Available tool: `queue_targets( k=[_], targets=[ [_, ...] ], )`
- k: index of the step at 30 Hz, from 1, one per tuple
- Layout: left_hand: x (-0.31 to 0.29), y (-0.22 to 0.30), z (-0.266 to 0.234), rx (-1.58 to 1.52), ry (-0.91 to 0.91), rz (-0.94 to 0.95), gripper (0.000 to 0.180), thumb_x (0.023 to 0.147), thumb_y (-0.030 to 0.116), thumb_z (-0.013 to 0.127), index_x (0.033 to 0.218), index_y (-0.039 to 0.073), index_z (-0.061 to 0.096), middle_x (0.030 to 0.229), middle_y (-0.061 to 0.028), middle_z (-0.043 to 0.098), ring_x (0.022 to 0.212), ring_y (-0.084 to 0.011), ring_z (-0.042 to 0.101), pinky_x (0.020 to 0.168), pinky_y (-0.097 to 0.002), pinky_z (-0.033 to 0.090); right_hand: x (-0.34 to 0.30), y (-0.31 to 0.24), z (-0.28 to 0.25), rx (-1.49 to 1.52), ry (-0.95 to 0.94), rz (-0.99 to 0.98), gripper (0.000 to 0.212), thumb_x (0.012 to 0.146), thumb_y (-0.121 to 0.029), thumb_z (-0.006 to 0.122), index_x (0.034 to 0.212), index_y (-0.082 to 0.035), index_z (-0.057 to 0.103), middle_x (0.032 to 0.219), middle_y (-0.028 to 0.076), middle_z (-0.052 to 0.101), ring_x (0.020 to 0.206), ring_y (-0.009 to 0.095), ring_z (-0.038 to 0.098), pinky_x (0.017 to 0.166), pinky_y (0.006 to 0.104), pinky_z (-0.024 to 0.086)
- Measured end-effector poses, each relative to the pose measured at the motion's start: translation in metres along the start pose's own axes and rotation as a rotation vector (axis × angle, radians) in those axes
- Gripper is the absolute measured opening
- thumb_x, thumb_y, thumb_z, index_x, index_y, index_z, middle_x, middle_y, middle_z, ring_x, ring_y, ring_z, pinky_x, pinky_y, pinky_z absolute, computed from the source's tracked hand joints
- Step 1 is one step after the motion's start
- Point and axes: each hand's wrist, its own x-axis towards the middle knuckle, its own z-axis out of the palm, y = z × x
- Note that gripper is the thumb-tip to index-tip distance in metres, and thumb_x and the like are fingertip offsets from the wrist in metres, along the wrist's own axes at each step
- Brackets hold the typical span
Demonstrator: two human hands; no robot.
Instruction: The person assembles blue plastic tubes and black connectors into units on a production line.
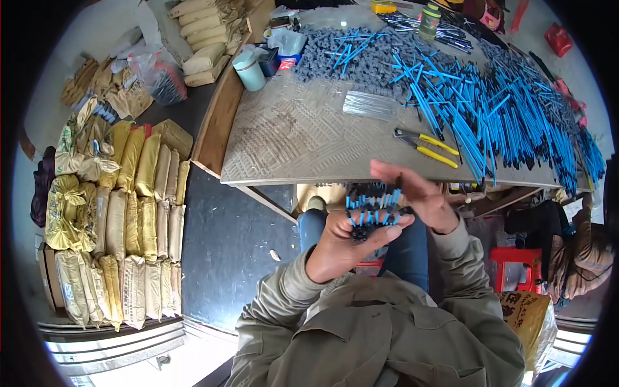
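Observation:
My left hand (348, 242) is wrapped round a bundle of thin blue sticks with black ends (371, 209), held above my lap just off the table's near edge. The bundle is seen nearly end-on, so its length cannot be told. Beside it, on the right, my right hand (427, 197) is held up with its fingers stretched out; whether its palm touches the sticks is hidden. On the table (277, 145), yellow-handled pliers (429, 147) lie close beyond my right hand. A large heap of similar blue sticks (509, 116) covers the table's right side.
Small dark grey pieces (329, 58) are piled at the back, behind a clear packet of thin strips (369, 105). A light green canister (249, 71) stands by the wooden side board (218, 119). Packed sacks (129, 219) are stacked left; a red stool (519, 266) stands right.

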Motion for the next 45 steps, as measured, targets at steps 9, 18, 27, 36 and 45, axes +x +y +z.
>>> queue_targets(
  k=[9, 18, 27, 36, 45],
  targets=[
    [-0.009, 0.016, 0.012, 0.216, -0.157, -0.084, 0.024, 0.084, 0.002, 0.061, 0.108, 0.000, 0.060, 0.102, -0.0046, 0.064, 0.096, -0.0109, 0.058, 0.086, -0.0245, 0.044, -0.043, 0.026, 0.005, 0.171, -0.254, 0.286, 0.080, 0.086, -0.066, 0.029, 0.131, 0.000, 0.039, 0.130, 0.014, 0.045, 0.125, 0.023, 0.037, 0.103, 0.0352, 0.026],
    [-0.010, -0.024, 0.027, 0.132, -0.109, -0.132, 0.019, 0.084, 0.003, 0.061, 0.103, 0.003, 0.062, 0.094, -0.0002, 0.063, 0.085, -0.0058, 0.055, 0.078, -0.0227, 0.045, -0.049, -0.063, 0.024, -0.874, 0.217, -0.424, 0.024, 0.068, -0.011, 0.073, 0.089, -0.003, 0.064, 0.120, 0.012, 0.053, 0.121, 0.031, 0.039, 0.098, 0.0414, 0.032],
    [0.002, -0.042, 0.048, 0.306, -0.177, -0.114, 0.013, 0.083, 0.004, 0.063, 0.096, 0.003, 0.064, 0.085, 0.0050, 0.060, 0.079, -0.0019, 0.050, 0.070, -0.0208, 0.044, -0.056, -0.053, -0.001, -0.633, 0.135, -0.306, 0.016, 0.069, -0.006, 0.072, 0.075, -0.002, 0.057, 0.112, 0.011, 0.057, 0.120, 0.029, 0.038, 0.096, 0.0407, 0.031],
    [0.003, -0.044, 0.047, 0.276, -0.120, -0.125, 0.015, 0.083, 0.003, 0.063, 0.097, 0.002, 0.064, 0.088, 0.0016, 0.063, 0.083, -0.0038, 0.054, 0.073, -0.0225, 0.046, -0.052, -0.039, -0.009, -0.712, 0.161, -0.278, 0.027, 0.074, -0.021, 0.072, 0.089, -0.002, 0.058, 0.120, 0.012, 0.052, 0.123, 0.029, 0.036, 0.099, 0.0386, 0.029],
    [0.008, 0.027, 0.046, 0.266, -0.141, -0.081, 0.020, 0.083, 0.000, 0.061, 0.103, 0.001, 0.063, 0.099, -0.0069, 0.066, 0.090, -0.0122, 0.061, 0.080, -0.0267, 0.048, -0.042, 0.049, -0.031, 0.157, -0.103, -0.027, 0.064, 0.089, -0.046, 0.041, 0.133, 0.000, 0.034, 0.143, 0.013, 0.028, 0.134, 0.025, 0.021, 0.108, 0.0381, 0.020]
  ],
)
